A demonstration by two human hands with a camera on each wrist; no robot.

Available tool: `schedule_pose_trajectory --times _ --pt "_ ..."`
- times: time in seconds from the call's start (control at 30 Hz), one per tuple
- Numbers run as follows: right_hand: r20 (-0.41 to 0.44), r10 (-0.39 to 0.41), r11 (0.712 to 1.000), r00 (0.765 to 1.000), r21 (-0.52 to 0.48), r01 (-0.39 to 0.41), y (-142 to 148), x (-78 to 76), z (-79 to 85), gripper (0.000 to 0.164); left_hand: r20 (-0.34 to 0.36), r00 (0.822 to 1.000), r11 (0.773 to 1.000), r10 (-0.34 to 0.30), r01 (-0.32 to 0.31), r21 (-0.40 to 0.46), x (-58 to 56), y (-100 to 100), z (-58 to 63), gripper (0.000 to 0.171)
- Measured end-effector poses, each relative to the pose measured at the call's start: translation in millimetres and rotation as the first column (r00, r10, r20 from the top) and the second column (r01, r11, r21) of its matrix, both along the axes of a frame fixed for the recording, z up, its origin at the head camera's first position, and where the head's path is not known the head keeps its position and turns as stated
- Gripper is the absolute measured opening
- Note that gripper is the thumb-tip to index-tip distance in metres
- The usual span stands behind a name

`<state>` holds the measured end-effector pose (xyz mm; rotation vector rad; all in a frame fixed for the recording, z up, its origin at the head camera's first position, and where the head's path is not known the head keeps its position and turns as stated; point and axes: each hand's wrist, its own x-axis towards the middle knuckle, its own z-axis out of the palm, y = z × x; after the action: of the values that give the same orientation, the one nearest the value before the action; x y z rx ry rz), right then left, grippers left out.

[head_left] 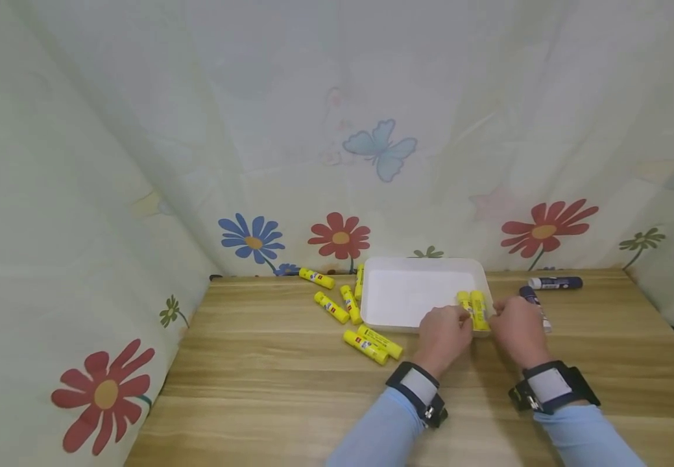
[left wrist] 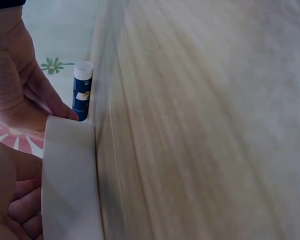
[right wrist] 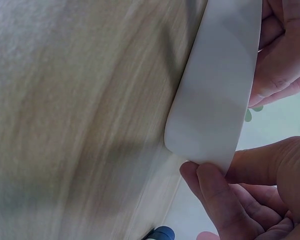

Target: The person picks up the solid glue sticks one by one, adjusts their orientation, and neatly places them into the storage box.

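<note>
Two yellow glue sticks (head_left: 479, 310) lie side by side at the right end of a shallow white tray (head_left: 397, 292). My left hand (head_left: 443, 334) reaches over the tray's front rim, fingers bent, beside the left one of these sticks. Its fingertips are hidden behind the tray wall (left wrist: 70, 175) in the left wrist view, so whether they grip the stick is unclear. At the front right corner my right hand (head_left: 520, 327) pinches the rim, thumb inside and fingers outside, as the right wrist view shows.
More yellow glue sticks (head_left: 366, 347) lie scattered left of the tray on the wooden table (head_left: 266, 389). To its right are two navy-and-white tubes (head_left: 555, 283), one partly behind my right hand. A flowered curtain (head_left: 290, 162) hangs along the table's back edge.
</note>
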<state>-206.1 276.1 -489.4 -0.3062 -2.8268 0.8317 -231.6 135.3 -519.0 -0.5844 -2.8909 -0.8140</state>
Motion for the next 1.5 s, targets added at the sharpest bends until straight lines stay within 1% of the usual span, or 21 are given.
schedule_pose_trajectory --times 0.03,0.1,0.13,0.2,0.27,0.37,0.47,0.5,0.53,0.63,0.73,0.83,0.93,0.97,1.03,1.1,1.17,1.23,1.37,1.43,1.5 --pt "0.012 -0.004 1.0 1.0 -0.003 0.004 0.1 -0.4 0.2 0.021 0.009 1.0 1.0 -0.006 0.006 0.002 0.3 -0.4 0.7 0.017" --pt "0.024 -0.004 1.0 1.0 -0.005 0.004 0.8 -1.4 0.3 0.009 0.018 1.0 1.0 -0.021 0.021 -0.002 0.7 -1.6 3.0 0.017" --pt "0.026 -0.003 1.0 1.0 -0.005 0.004 1.4 -1.9 0.3 0.007 0.021 0.999 1.0 -0.03 0.03 -0.002 0.7 -2.5 4.6 0.018" --pt "0.021 0.0 1.0 1.0 -0.007 0.0 2.8 -2.7 0.5 0.014 0.014 0.999 0.999 -0.05 0.05 -0.005 1.1 -5.5 10.1 0.018" --pt "0.013 0.006 1.0 1.0 0.0 -0.006 4.3 -3.5 1.5 0.017 -0.013 0.997 0.997 -0.071 0.071 -0.013 1.5 -10.6 17.6 0.019" --pt "0.008 0.01 1.0 1.0 -0.003 -0.01 4.5 -4.2 2.7 0.014 -0.062 0.994 0.996 -0.093 0.092 -0.015 3.4 -23.7 34.1 0.021" --pt "0.015 0.009 1.0 1.0 -0.01 -0.008 3.5 -4.7 3.8 0.017 -0.135 0.987 0.996 -0.089 0.089 -0.008 6.3 -44.0 55.0 0.022" --pt "0.021 0.006 1.0 1.0 -0.014 -0.006 3.0 -5.1 3.6 0.015 -0.169 0.982 0.997 -0.083 0.083 -0.007 7.6 -52.2 62.4 0.022" --pt "0.022 0.004 1.0 1.0 -0.014 -0.004 2.6 -5.4 3.7 0.017 -0.195 0.978 0.997 -0.074 0.076 0.0 9.1 -61.1 70.3 0.023" --pt "0.018 0.001 1.0 1.0 -0.005 0.0 2.8 -7.5 4.4 0.02 -0.283 0.958 0.998 -0.051 0.061 0.025 13.4 -90.0 89.8 0.024" --pt "-0.008 -0.001 1.0 1.0 0.012 0.001 4.3 -10.1 5.2 0.028 -0.34 0.94 0.997 -0.029 0.05 0.053 17.9 -119.3 102.6 0.026" --pt "-0.016 -0.001 1.0 1.0 0.023 0.001 5.9 -12.6 6.5 0.029 -0.369 0.929 0.997 -0.023 0.049 0.06 22.3 -144.5 106.0 0.028" --pt "-0.006 0.0 1.0 1.0 0.022 0.0 6.3 -13.7 7.9 0.029 -0.369 0.928 0.999 -0.045 0.047 -0.005 26.0 -163.9 100.3 0.033" --pt "-0.003 0.001 1.0 1.0 0.02 -0.001 6.2 -13.9 8.5 0.028 -0.349 0.936 0.998 -0.058 0.048 -0.038 27.4 -169.2 96.9 0.037" --pt "0.005 0.004 1.0 1.0 0.017 -0.005 5.7 -13.8 9.0 0.027 -0.297 0.952 0.989 -0.08 0.04 -0.14 30.2 -178.6 86.8 0.047" --pt "0.012 0.006 1.0 1.0 0.013 -0.006 5.1 -13.3 9.0 0.026 -0.235 0.967 0.968 -0.101 0.041 -0.248 33.4 -186.7 73.1 0.059" --pt "0.019 0.005 1.0 1.0 0.011 -0.005 4.9 -12.2 8.2 0.025 -0.172 0.978 0.938 -0.117 0.052 -0.344 37.0 -193.1 58.1 0.07" --pt "0.026 0.0 1.0 1.0 0.007 0.0 4.8 -9.9 6.5 0.024 -0.132 0.982 0.906 -0.138 0.071 -0.417 39.9 -198.1 41.7 0.076" --pt "0.023 0.0 1.0 1.0 0.006 0.0 2.9 -3.8 1.7 0.02 -0.049 0.986 0.865 -0.157 0.114 -0.489 46.2 -204.7 16.3 0.079" --pt "0.029 0.003 1.0 1.0 0.004 -0.003 0.8 -1.2 -1.1 0.021 -0.008 0.988 0.854 -0.153 0.128 -0.505 50.0 -207.0 9.4 0.077" --pt "0.044 0.004 1.0 0.999 -0.004 -0.004 -1.1 0.9 -2.4 0.025 0.026 0.989 0.847 -0.144 0.137 -0.514 53.7 -208.9 6.2 0.074"
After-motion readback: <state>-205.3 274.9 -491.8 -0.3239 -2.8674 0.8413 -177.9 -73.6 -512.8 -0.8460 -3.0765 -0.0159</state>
